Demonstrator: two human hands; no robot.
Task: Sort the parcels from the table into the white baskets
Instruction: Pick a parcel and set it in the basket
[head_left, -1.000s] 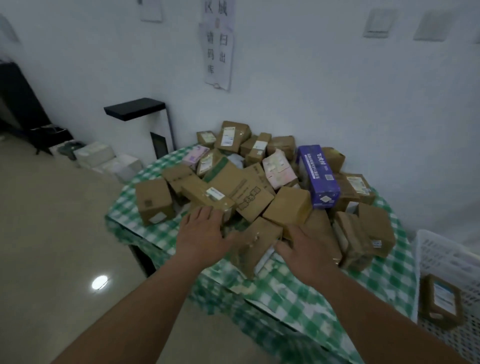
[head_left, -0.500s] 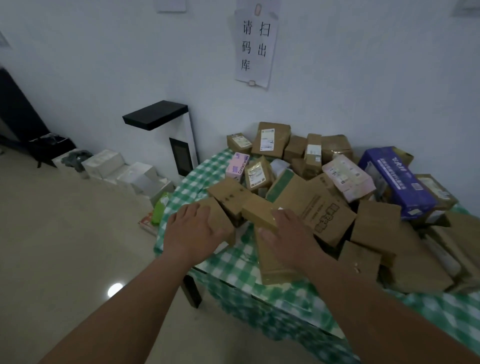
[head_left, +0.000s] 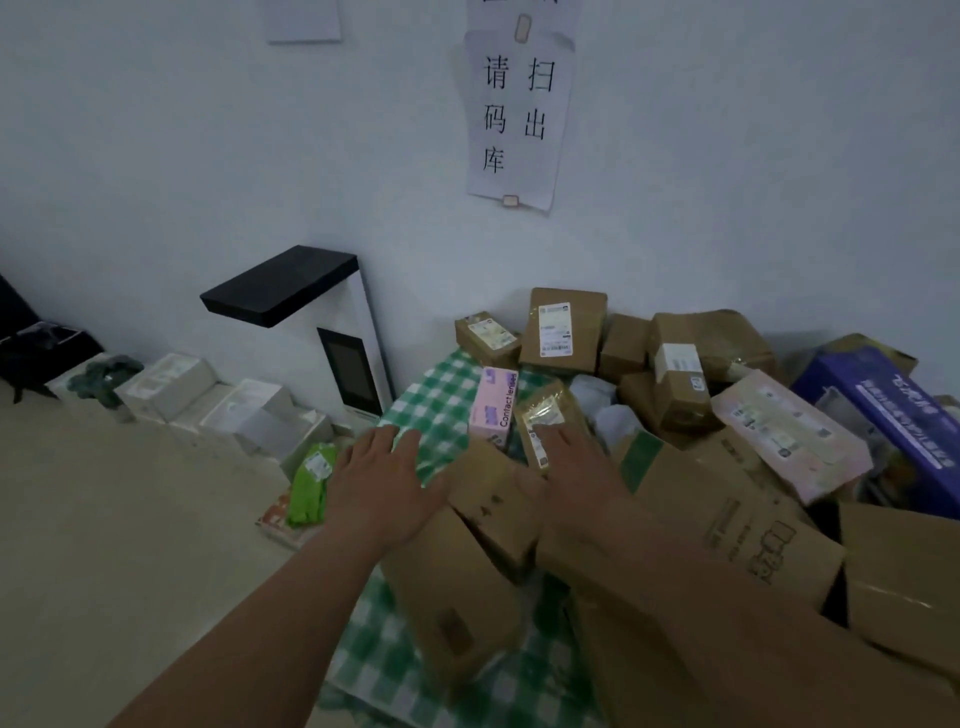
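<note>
A heap of brown cardboard parcels lies on the table with the green-checked cloth (head_left: 441, 395). Among them are a pink contact-lens box (head_left: 496, 402), a small taped brown parcel (head_left: 545, 421), a large flat box (head_left: 727, 499), a pale pink box (head_left: 784, 431) and a long blue box (head_left: 893, 410). My left hand (head_left: 384, 483) is stretched flat, fingers straight, over the cloth's left edge beside a brown box (head_left: 447, 592). My right hand (head_left: 571, 467) reaches forward with straight fingers onto the small taped parcel. No white basket is in view.
A white machine with a black top (head_left: 311, 322) stands against the wall left of the table. White boxes (head_left: 208, 400) line the floor beside it, with a green packet (head_left: 311, 483) near the table. A paper sign (head_left: 517, 114) hangs on the wall.
The view has swung left and closer, so the basket at the right has left the frame. Both hands have moved forward from the front boxes towards the pink box and taped parcel.
</note>
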